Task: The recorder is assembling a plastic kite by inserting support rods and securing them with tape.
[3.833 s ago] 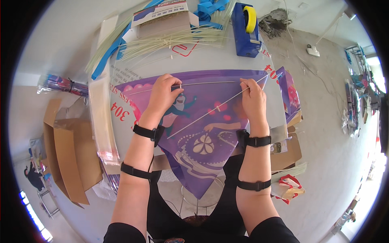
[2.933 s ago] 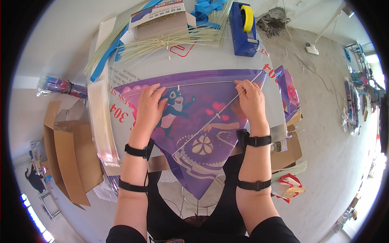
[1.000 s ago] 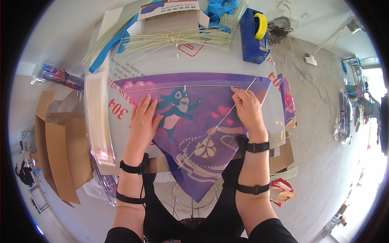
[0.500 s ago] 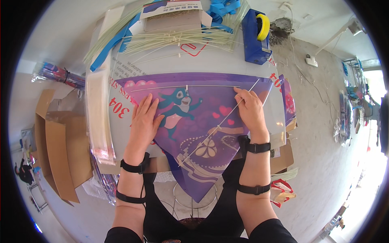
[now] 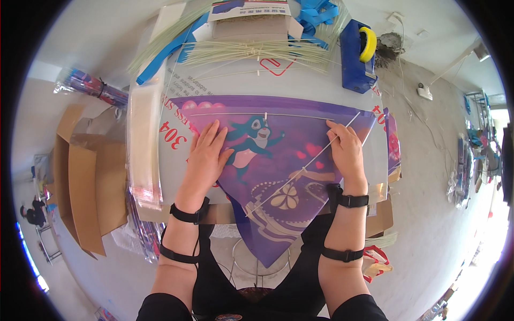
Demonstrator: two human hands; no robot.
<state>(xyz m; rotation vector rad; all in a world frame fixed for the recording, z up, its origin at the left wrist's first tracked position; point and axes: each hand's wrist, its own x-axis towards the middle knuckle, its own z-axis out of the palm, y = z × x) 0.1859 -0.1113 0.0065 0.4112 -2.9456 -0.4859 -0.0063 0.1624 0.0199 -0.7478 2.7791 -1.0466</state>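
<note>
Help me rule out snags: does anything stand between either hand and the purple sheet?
Yes, at the right hand: the diagonal white rod passes at its fingers, over the purple sheet. The left hand lies spread over the sheet's left edge, nothing visible between.

Worn on the head, the fisheye camera looks steeply down from above the near edge of the desk (image 5: 321,85), facing the far edge. It is close over the left hand (image 5: 205,159) and right hand (image 5: 348,152), yet takes in both side edges.

Red numerals (image 5: 173,135) and grey print (image 5: 184,81) on table sheet (image 5: 316,84), lettering (image 5: 261,9) on box (image 5: 249,30)
</note>
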